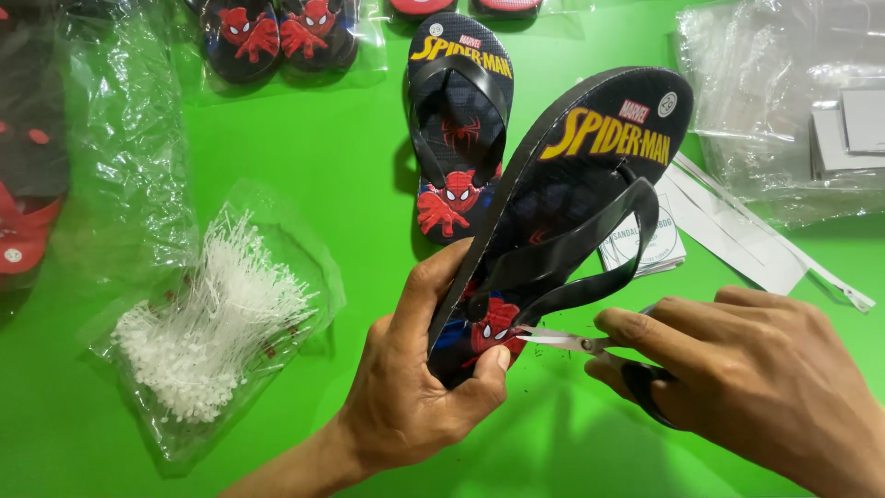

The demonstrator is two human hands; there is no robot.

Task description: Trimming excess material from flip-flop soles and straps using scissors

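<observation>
L hand (419, 387) grips flip-flop (562, 203); R hand (756, 369) w/ scissors (590, 346).

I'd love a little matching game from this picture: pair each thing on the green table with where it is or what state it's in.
Things:
1. flip-flop
2. scissors
3. second flip-flop
4. bag of white plastic ties

Places or states:
A. lying flat on the green table
B. held tilted up in the left hand
C. at the left, in clear plastic
D. in the right hand, tips at the held sandal's toe

Pairs: 1-B, 2-D, 3-A, 4-C
</observation>
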